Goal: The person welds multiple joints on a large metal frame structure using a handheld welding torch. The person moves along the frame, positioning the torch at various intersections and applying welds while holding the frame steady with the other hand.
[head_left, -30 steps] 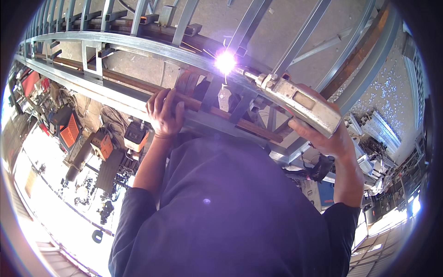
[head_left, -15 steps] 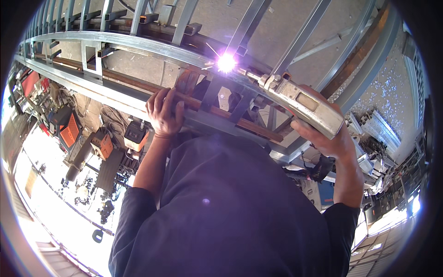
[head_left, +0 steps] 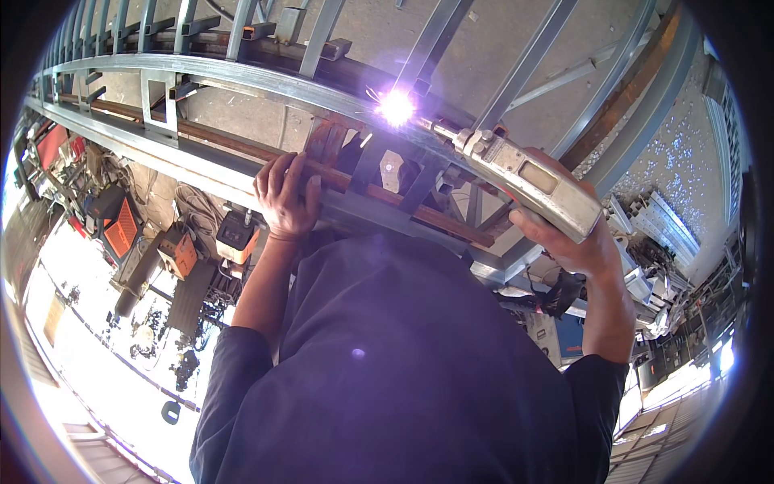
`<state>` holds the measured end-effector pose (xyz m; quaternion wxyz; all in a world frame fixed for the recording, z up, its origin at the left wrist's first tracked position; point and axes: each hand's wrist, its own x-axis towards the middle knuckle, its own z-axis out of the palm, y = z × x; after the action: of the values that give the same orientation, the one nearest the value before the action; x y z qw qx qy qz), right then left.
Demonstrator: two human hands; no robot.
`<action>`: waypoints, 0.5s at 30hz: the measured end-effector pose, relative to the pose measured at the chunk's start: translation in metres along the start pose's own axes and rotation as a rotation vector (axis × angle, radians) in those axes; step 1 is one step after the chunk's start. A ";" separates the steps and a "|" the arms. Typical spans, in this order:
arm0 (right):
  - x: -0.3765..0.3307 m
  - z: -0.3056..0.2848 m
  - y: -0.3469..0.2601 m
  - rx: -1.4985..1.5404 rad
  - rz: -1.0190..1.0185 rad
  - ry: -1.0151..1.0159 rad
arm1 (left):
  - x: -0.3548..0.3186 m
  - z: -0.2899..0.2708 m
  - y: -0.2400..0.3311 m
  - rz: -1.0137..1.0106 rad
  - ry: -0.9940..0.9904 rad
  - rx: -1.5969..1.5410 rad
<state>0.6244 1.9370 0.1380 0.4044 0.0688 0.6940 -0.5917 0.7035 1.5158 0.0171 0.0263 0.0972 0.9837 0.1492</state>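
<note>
My right hand [head_left: 572, 234] is closed around a boxy pale welding gun [head_left: 536, 185]. The gun's nozzle [head_left: 439, 129] points left and away from me. At its tip a glaring white-violet light [head_left: 396, 107] covers the spot on the steel frame [head_left: 242, 78] where it works, and thin sparks fly off leftward. Left of my body, my left hand [head_left: 289, 198] is closed over the near steel rail [head_left: 218, 173], its fingers curled across the top with the thumb beside them. A rusty brown bar [head_left: 355, 182] runs along the frame between its two long rails.
Several grey tubes cross the far side, including an upright bar [head_left: 528, 64]. A rusty beam [head_left: 625, 89] lies at the far right. Orange-and-black machines [head_left: 238, 236] stand on the left. Stacked metal pieces [head_left: 665, 226] and a blue box [head_left: 569, 335] are on the right.
The bright light and gun tip have shifted very slightly right. The sparks spread differently. Both hands stay almost where they were.
</note>
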 end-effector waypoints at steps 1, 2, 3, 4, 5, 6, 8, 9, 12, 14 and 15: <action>0.000 0.000 0.000 0.005 0.005 -0.003 | 0.001 -0.001 0.001 0.001 -0.001 0.010; 0.000 0.000 0.000 -0.025 -0.021 -0.002 | 0.001 -0.001 0.001 0.002 0.000 0.008; 0.001 0.000 0.001 -0.055 -0.047 -0.001 | 0.001 -0.001 0.000 0.002 0.001 0.007; 0.001 0.000 0.000 -0.051 -0.056 0.008 | 0.000 0.000 0.001 -0.003 -0.001 0.012; 0.001 0.000 -0.001 -0.064 -0.053 0.007 | 0.001 0.000 0.000 0.003 0.007 0.010; 0.000 -0.001 -0.001 -0.077 -0.049 0.006 | 0.001 0.000 0.001 0.001 0.004 0.011; 0.000 0.000 -0.001 -0.092 -0.043 0.017 | 0.000 0.000 0.000 0.007 0.010 0.008; 0.000 0.000 0.001 -0.073 -0.049 0.016 | 0.000 0.001 0.000 0.006 0.013 0.008; 0.000 -0.001 0.006 -0.025 -0.059 0.017 | 0.000 0.001 -0.001 0.009 0.020 0.005; 0.001 -0.001 0.003 -0.064 -0.047 0.010 | 0.001 0.000 0.000 0.007 0.013 0.007; 0.002 0.000 0.002 -0.073 -0.062 0.011 | 0.001 0.000 0.000 0.007 0.012 0.005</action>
<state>0.6245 1.9370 0.1349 0.3843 0.0356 0.7189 -0.5781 0.7024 1.5157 0.0166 0.0197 0.0996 0.9838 0.1476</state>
